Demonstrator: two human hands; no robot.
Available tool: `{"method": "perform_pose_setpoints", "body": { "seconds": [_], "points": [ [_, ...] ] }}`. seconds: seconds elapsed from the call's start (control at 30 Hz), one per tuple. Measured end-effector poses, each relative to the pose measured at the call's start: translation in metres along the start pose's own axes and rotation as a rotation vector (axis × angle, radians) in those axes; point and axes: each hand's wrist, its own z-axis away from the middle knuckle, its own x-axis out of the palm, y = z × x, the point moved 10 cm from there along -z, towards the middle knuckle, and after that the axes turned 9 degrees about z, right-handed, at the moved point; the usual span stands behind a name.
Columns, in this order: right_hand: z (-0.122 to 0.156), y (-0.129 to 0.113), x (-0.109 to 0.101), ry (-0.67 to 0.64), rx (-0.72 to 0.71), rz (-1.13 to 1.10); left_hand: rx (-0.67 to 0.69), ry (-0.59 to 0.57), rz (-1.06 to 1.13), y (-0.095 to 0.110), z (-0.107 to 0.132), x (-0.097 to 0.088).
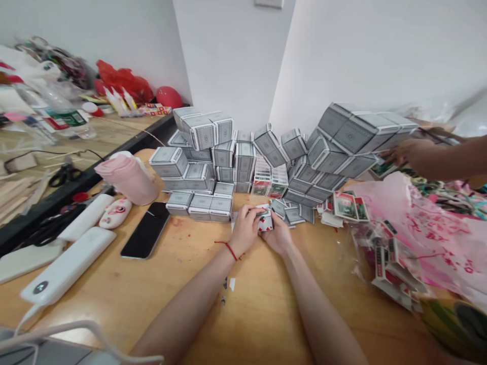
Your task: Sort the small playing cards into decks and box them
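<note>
Both forearms reach across the wooden tabletop [266,304]. The left hand [244,229] and right hand [279,234] together hold a small card deck [265,221], grip closed; squaring its edges evenly seems wise. Behind, stacked grey boxes [213,167].

Bare forearms, one red string

Both arms are uncovered with no sleeves showing; a thin red cord bracelet [227,247] circles the wrist just behind the left hand [245,229], while the right hand [279,234] wears nothing.

White walls [236,56] meet behind a wooden table [190,263].
</note>
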Motion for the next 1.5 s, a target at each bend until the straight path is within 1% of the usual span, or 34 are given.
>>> {"method": "perform_pose_setpoints", "body": {
  "seconds": [0.1,0.2,0.3,0.37,0.43,0.53,0.67,0.73,0.77,0.83,1.0,1.07,1.13,1.2,1.33,1.43,1.5],
  "points": [
    [0.0,-0.002,0.0,0.01,-0.004,-0.006,0.003,0.011,0.003,0.003,-0.001,-0.002],
    [0.0,-0.004,0.001,0.009,-0.005,0.007,0.003,-0.004,0.018,0.006,-0.002,-0.003],
    [0.002,-0.006,0.005,-0.025,0.006,0.035,0.011,-0.02,0.037,0.011,-0.003,-0.004],
    [0.005,-0.007,0.009,-0.058,0.024,0.084,0.025,-0.006,0.052,0.014,-0.003,-0.006],
    [0.007,-0.007,0.012,-0.083,0.046,0.141,0.034,0.032,0.07,0.016,-0.003,-0.011],
    [0.009,-0.005,0.015,-0.107,0.077,0.176,0.031,0.122,0.083,0.015,-0.002,-0.022],
    [0.008,-0.007,0.013,-0.103,0.067,0.129,0.004,0.254,0.059,0.009,0.002,-0.037],
    [0.006,-0.01,0.011,-0.087,0.031,0.09,0.006,0.277,0.049,0.009,0.003,-0.039],
    [0.005,-0.013,0.009,-0.076,0.007,0.078,0.013,0.27,0.048,0.01,0.002,-0.038],
    [0.004,-0.017,0.005,-0.04,-0.043,0.083,0.033,0.219,0.049,0.012,0.001,-0.032],
    [0.004,-0.025,-0.004,0.086,-0.171,0.205,0.063,-0.002,0.02,0.021,-0.003,-0.009],
    [0.007,-0.03,-0.006,0.136,-0.249,0.283,0.075,-0.053,-0.002,0.024,-0.003,-0.005],
    [0.009,-0.036,-0.007,0.178,-0.32,0.362,0.084,-0.07,-0.012,0.027,-0.003,-0.004],
    [0.01,-0.039,-0.01,0.211,-0.362,0.42,0.078,-0.055,-0.014,0.027,-0.004,-0.006],
    [0.01,-0.042,-0.021,0.282,-0.397,0.479,0.035,-0.024,0.003,0.02,-0.003,-0.007],
    [0.01,-0.045,-0.028,0.324,-0.423,0.518,0.009,-0.054,0.027,0.015,-0.001,-0.002],
    [0.012,-0.047,-0.027,0.331,-0.445,0.551,-0.003,-0.068,0.029,0.013,0.0,0.0]
  ]
}}
